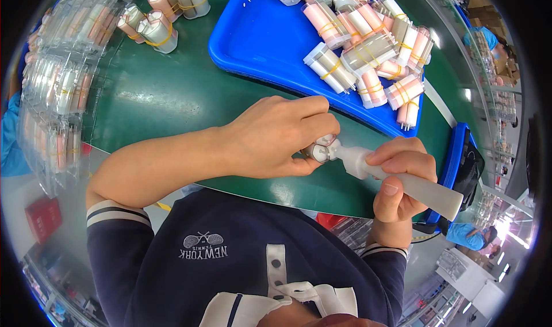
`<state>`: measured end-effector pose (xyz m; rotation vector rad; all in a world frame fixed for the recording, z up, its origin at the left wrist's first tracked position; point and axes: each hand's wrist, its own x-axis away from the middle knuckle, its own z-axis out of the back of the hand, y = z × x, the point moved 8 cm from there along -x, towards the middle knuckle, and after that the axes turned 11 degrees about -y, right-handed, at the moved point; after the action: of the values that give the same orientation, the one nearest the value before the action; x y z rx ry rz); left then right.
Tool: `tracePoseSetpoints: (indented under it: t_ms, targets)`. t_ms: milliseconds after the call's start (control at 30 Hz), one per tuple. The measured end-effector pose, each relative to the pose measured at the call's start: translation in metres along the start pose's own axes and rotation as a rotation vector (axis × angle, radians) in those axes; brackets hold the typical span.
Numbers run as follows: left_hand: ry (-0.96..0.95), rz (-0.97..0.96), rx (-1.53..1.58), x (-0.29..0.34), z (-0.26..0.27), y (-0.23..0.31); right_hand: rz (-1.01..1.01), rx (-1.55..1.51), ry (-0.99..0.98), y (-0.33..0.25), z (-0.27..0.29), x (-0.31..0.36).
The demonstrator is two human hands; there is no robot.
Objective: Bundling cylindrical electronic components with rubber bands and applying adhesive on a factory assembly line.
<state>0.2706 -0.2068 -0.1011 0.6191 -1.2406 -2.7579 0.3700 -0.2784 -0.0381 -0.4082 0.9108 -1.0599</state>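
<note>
My left hand (282, 132) is closed round a small bundle of tubes (324, 149), its rounded ends with little nozzles facing right. My fingers cover most of the bundle. My right hand (404, 169) grips a translucent white squeeze bottle (435, 196), held at a slant. Its narrow tip points left and meets the bundle's end, or comes very close; I cannot tell which. Beyond my hands, a blue tray (259, 25) carries a heap of clear, pink and grey tube bundles (330, 68) bound with yellow rubber bands.
Several banded bundles (159, 32) stand on the green table (155, 100) at the far left. Stacked clear plastic packs of tubes (60, 85) line the left side. A blue bin (454, 161) with something black in it is at the right edge. Other people in blue are in the background.
</note>
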Motion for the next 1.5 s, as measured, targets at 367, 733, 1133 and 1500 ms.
tracePoseSetpoints:
  t_ms: [367, 733, 1133, 1500]
  targets:
    - [-0.012, 0.009, 0.037, -0.002, 0.000, 0.000, 0.046, 0.067, -0.049, -0.002, -0.009, -0.008]
    - [-0.029, 0.021, 0.070, -0.002, 0.004, -0.003, 0.118, -0.086, 0.081, 0.002, 0.006, 0.001]
    - [-0.013, 0.161, 0.947, -0.003, 0.023, -0.018, -0.540, -0.598, -0.112, 0.058, -0.030, 0.009]
    - [0.052, 0.164, 0.943, -0.002, 0.030, -0.018, -0.463, -0.613, -0.124, 0.055, -0.034, 0.008]
